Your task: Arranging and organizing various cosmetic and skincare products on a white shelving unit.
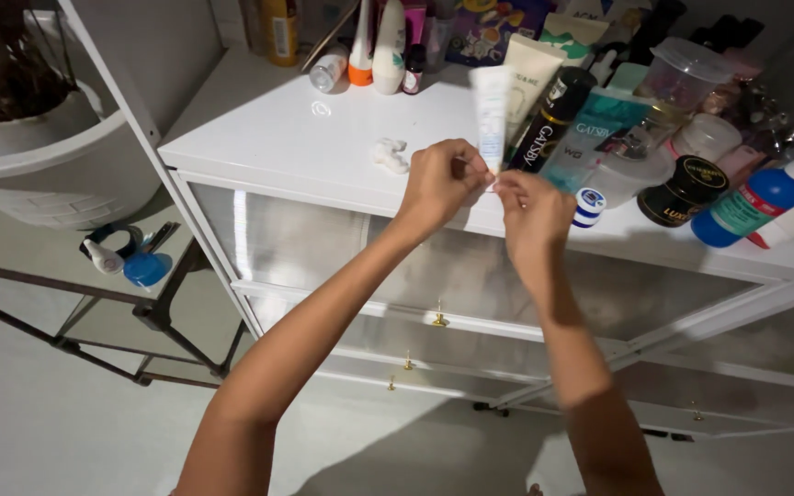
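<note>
White plastic tube [491, 115] is held upright above the front edge of the white tabletop [268, 138], pinched at its lower end by the grip of both the left hand [440, 184] and the right hand [533, 213]. Behind it, a black tube [551, 119] and a blue bottle [748, 207] are seen.

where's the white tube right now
In the head view, the white tube stands upright just above centre, pinched at its lower end between the left hand and right hand, over the white cabinet top, beside a black tube.
</note>
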